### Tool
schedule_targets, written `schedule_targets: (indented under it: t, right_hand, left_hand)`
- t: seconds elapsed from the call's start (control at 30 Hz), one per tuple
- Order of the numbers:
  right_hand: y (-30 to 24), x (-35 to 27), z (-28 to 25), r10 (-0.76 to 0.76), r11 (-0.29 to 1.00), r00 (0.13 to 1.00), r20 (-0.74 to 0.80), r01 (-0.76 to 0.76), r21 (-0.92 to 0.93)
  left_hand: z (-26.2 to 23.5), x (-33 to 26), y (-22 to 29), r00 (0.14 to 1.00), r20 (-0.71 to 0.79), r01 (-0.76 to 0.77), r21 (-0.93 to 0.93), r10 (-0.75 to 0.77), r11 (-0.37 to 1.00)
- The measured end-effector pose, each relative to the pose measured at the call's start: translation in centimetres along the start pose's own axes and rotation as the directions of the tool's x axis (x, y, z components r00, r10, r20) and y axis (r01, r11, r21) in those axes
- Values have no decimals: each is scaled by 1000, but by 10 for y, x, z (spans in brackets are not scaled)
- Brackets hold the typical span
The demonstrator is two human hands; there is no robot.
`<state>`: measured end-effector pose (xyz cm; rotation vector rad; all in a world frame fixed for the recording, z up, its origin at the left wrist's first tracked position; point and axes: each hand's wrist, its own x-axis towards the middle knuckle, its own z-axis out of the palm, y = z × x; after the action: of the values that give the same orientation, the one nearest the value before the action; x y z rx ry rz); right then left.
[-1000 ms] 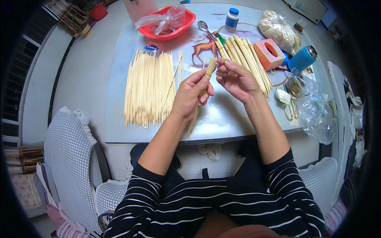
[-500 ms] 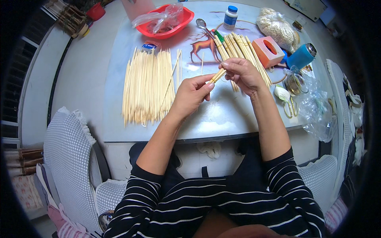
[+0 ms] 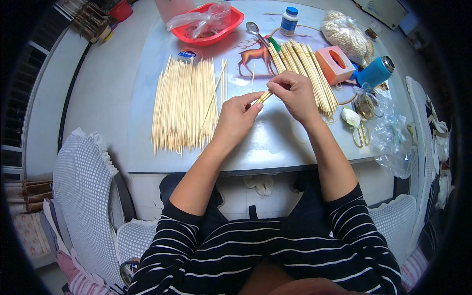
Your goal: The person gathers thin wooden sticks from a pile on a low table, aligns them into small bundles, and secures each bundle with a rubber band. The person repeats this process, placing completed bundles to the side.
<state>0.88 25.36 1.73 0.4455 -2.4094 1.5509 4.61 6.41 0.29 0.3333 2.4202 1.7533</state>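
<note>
Between two bare hands over a pale tabletop [image 3: 275,157], a slim bundle of sticks [image 3: 264,97] is held at a slant, most of its length hidden. The left hand [image 3: 235,119], nearly closed, pinches the bundle between thumb and forefinger; the right hand [image 3: 296,94], fingers curled in, closes thumb and fingertips on its upper end. Whether those fingertips also grip a band is too small to tell. The step in hand appears to be binding or adjusting that end, and the next move calls for a steady left pinch while the right fingers work around the sticks.

Just beside the left hand, on its outer side, lies a broad spread of loose sticks [image 3: 184,105]. Just beyond the right hand rest banded bundles [image 3: 309,69], with a pink box [image 3: 336,76] against their outer side. Farther out past the right hand stands a blue flask [image 3: 372,74]. Well beyond the left hand sits a red basin [image 3: 230,32]; beyond the right, a bottle with a blue cap [image 3: 289,24] and a bag of pale pieces [image 3: 346,42].
</note>
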Motion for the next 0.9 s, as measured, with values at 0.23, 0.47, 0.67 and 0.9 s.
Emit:
schedule_targets:
  t: [0.23,0.47,0.67,0.9]
  right_hand:
    - [-3,-2,5,18,999,999,-33,-17,33]
    - [9,5,0,158,965,987,-6,-153,212]
    - [6,2,3,222,922,968,116,-247,297]
    - [7,4,4,300,853,929,218,-363,375]
  left_hand:
    - [1,3,-6,999,12,54,-214,-52,975]
    - [-10,4,10,972,103,235,-466,-212,853]
    - [-13,5,6,952,178,305,-580,-248,755]
    - [-17,7,6,939,269,341,-652,-214,677]
